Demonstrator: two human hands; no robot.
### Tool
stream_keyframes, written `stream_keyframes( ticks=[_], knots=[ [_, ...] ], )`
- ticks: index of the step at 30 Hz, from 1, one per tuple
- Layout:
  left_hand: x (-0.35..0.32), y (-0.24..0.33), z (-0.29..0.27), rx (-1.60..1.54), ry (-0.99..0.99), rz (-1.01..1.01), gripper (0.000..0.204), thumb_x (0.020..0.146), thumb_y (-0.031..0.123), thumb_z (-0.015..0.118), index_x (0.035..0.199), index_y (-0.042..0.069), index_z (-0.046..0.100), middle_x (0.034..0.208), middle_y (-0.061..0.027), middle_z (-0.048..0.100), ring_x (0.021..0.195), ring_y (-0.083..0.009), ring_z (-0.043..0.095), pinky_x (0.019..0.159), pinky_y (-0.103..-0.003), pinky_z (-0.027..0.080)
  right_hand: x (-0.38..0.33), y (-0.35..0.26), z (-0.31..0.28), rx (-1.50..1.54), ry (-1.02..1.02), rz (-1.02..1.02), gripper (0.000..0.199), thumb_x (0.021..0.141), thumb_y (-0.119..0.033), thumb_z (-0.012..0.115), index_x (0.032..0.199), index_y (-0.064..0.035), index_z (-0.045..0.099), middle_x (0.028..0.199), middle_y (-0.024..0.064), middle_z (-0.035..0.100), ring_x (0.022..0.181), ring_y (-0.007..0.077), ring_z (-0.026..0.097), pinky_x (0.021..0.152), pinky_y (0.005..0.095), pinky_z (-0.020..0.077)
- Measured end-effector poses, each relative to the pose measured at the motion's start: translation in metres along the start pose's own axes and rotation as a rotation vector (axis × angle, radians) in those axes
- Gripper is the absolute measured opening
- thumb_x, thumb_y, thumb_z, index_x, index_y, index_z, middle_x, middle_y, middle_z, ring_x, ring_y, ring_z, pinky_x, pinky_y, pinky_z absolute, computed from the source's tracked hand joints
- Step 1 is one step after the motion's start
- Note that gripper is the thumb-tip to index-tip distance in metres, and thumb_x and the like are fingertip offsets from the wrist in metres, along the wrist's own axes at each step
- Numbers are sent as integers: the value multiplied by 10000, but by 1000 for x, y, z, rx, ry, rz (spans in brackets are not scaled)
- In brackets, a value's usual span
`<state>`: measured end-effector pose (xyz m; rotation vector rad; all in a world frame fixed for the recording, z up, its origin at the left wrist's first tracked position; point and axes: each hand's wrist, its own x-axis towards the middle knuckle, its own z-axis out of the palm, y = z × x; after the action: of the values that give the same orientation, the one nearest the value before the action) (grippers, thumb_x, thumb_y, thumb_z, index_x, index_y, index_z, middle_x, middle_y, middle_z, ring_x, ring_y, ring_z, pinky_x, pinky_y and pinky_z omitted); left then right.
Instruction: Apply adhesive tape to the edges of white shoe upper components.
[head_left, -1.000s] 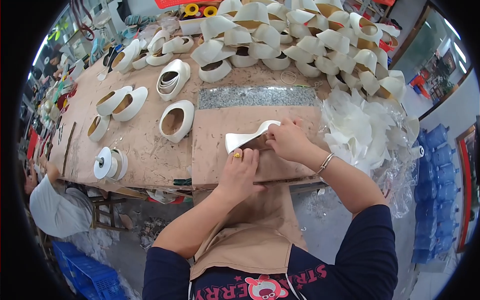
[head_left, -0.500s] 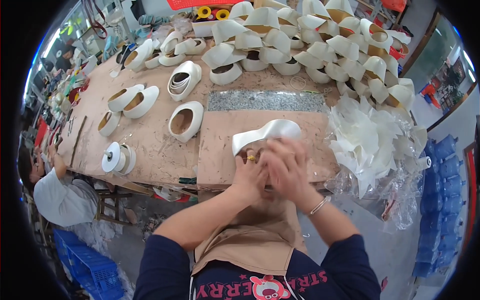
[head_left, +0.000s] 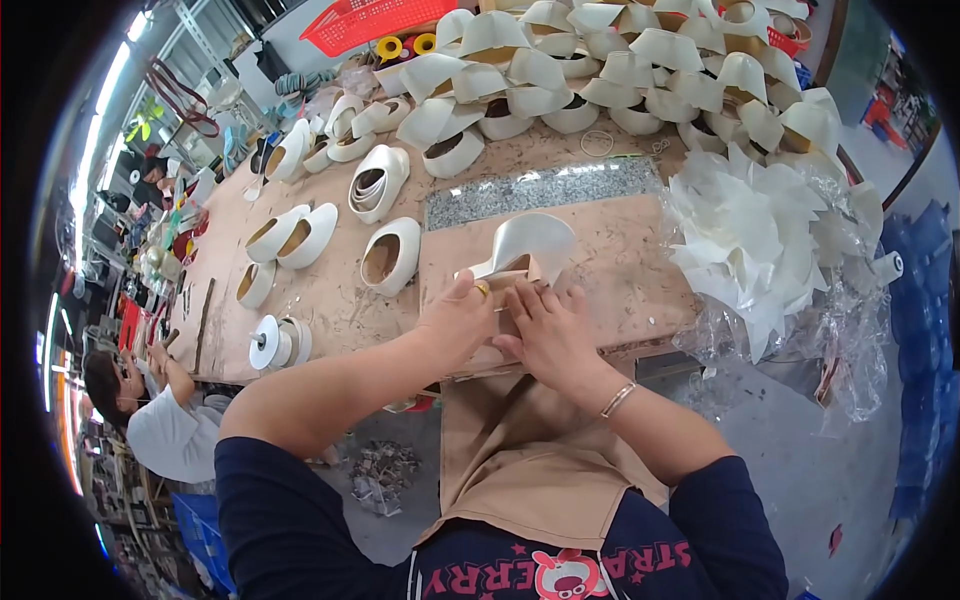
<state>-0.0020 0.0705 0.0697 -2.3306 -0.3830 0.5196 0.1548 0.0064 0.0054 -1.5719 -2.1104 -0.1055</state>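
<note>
A glossy white shoe upper (head_left: pixel 535 240) stands curved on the brown work board near the table's front edge. My left hand (head_left: pixel 458 322), with a yellow ring, grips its near left end between thumb and fingers. From the right, my right hand (head_left: pixel 550 335) has its fingers bent over the near edge, with the thumb toward my left hand. Both hands are closed on this one piece, and some fingertips are hidden behind it. Beyond the upper lies a speckled grey stone slab (head_left: pixel 540 192).
Many white shoe uppers (head_left: pixel 535 68) are piled at the back. Several more (head_left: pixel 392 255) stand on the left, near a white spool (head_left: pixel 268 345). Plastic wrap with white cut pieces (head_left: pixel 755 240) lies to the right. Another person (head_left: pixel 175 430) sits at far left.
My hands have drawn slightly apart, the left to the left and the right no longer blurred over the upper. The shoe upper now stands more upright and turned. The whole view has shifted.
</note>
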Motion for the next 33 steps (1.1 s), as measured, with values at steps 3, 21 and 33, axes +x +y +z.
stream_keyframes(
  ticks=[3, 21, 33],
  knots=[
    [-5, -5, 37, -59, 385, -108, 142, 769, 212, 587, 848, 121, 662, 819, -11, 579, 867, -165, 555, 920, -401, 269, 20, -5, -6, -120, -25, -28, 520, 867, -416, 536, 1194, -12, 556, 1234, 167, 544, 1123, 288, 509, 976, 450, 294],
    [32, 62, 1, -2021, 1068, -677, 164, 813, 116, 728, 856, 21, 601, 860, -16, 602, 766, -78, 531, 668, -210, 426, 30, -13, -20, 1839, 383, 603, 305, 969, -290, 512, 921, -18, 641, 774, -22, 604, 664, 40, 517, 590, 205, 430],
    [34, 59, -16, -2832, 1260, -784, 389, 966, 409, 439, 966, 40, 561, 847, -24, 580, 697, -91, 549, 641, -246, 481, 33, -16, -10, 720, 554, -69, 309, 827, -152, 648, 588, -57, 476, 549, 120, 467, 494, 283, 472, 473, 349, 388]
  ],
)
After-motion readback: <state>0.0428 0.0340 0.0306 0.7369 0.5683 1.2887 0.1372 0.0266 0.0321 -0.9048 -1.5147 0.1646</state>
